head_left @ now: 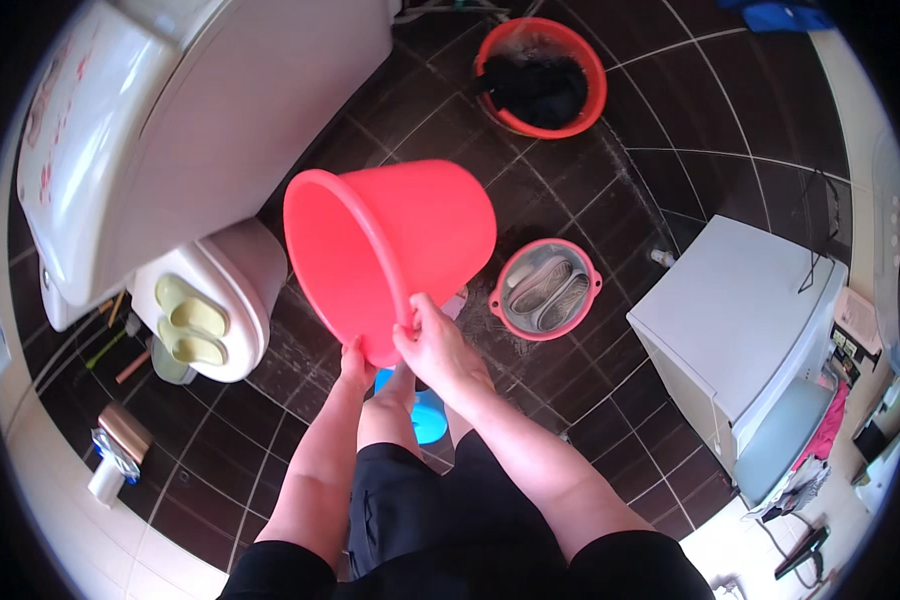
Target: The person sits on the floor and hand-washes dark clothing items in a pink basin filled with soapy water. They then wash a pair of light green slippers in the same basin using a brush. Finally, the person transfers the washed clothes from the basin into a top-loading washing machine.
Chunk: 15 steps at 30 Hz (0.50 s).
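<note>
A large pinkish-red bucket (432, 225) is held up in front of me, tipped on its side with its mouth turned to the left. My left hand (354, 362) grips the near part of its rim. Beside it, my right hand (436, 345) is closed around the same rim, a little to the right. The part of the bucket's inside that shows holds nothing I can make out. Beyond my right hand a pink-rimmed basin (511, 318) stands on the floor with a pair of shoes (550, 292) in it.
At the far side a red tub (596, 85) holds dark cloth. A toilet (245, 350) with pale green slippers (192, 318) on its lid stands left, below a white bathtub (240, 110). A white washing machine (720, 300) is on the right. A blue stool-like object (430, 418) sits by my legs.
</note>
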{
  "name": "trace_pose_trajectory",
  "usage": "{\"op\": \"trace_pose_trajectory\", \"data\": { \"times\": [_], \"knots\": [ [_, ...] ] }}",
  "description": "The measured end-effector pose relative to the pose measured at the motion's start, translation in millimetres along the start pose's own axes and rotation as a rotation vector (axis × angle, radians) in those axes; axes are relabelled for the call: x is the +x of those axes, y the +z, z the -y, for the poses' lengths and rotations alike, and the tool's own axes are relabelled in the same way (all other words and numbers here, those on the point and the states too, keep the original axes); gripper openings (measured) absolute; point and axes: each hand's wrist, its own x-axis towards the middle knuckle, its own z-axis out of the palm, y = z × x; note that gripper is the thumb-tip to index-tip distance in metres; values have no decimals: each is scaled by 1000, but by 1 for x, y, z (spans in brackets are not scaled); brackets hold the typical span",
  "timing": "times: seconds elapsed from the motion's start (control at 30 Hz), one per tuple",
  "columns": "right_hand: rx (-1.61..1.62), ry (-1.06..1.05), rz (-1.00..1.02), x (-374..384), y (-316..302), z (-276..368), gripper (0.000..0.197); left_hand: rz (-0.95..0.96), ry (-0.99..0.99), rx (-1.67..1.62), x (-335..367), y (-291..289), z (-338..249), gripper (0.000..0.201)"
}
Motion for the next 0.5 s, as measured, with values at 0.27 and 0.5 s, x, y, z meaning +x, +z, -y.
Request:
{"op": "trace_pose_trajectory", "data": {
  "times": [0.27,0.5],
  "knots": [
    [180,107,-297,23,-76,-109,28,-150,393,473,-29,124,-19,37],
    [980,639,-532,16,-126,-152,23,156,758,927,-4,240,-25,40]
  ]
}}
